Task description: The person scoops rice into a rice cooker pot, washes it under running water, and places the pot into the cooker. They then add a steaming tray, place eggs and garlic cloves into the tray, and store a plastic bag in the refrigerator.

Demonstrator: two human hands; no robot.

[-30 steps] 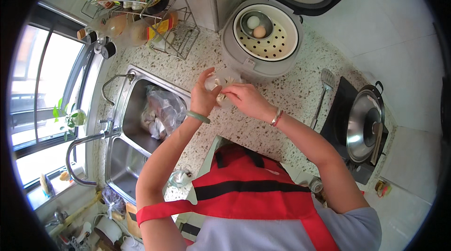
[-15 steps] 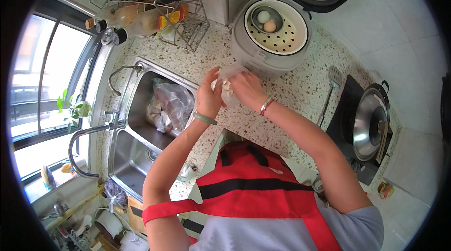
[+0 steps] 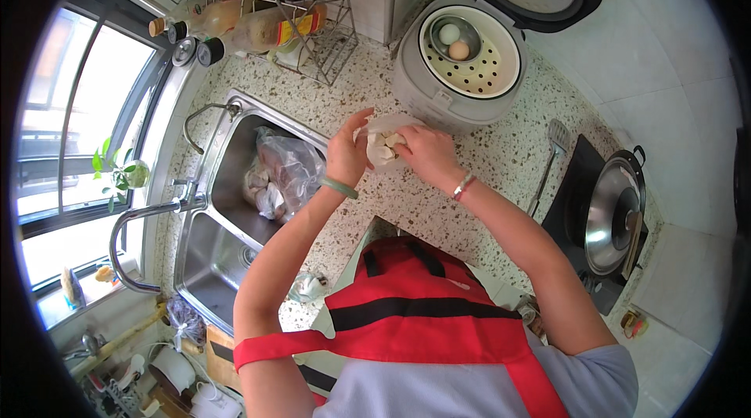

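A translucent plastic bag [image 3: 389, 122] is held between my two hands above the counter, in front of the rice cooker [image 3: 446, 105]. Several pale off-white pieces [image 3: 383, 149] show in its mouth; their kind I cannot make out. My left hand [image 3: 345, 156] curls round the bag's left side, with a green bangle at the wrist. My right hand [image 3: 430, 155] grips the right side, its thumb against the pale pieces and its other fingertips partly hidden. Inside the lid-up cooker, a cream perforated steamer tray [image 3: 476, 82] carries a small metal bowl [image 3: 438, 46] with two eggs [image 3: 459, 50].
At left, a double steel sink [image 3: 227, 227] contains a filled plastic bag [image 3: 291, 168]. A wire rack of bottles [image 3: 339, 39] stands behind it. To the right are a slotted spatula [image 3: 557, 135] and a lidded wok [image 3: 610, 218] on a black hob [image 3: 565, 197].
The bag's mouth has spread wider, and more of the pale pieces show. My right hand has shifted slightly right. The whole view has moved a little.
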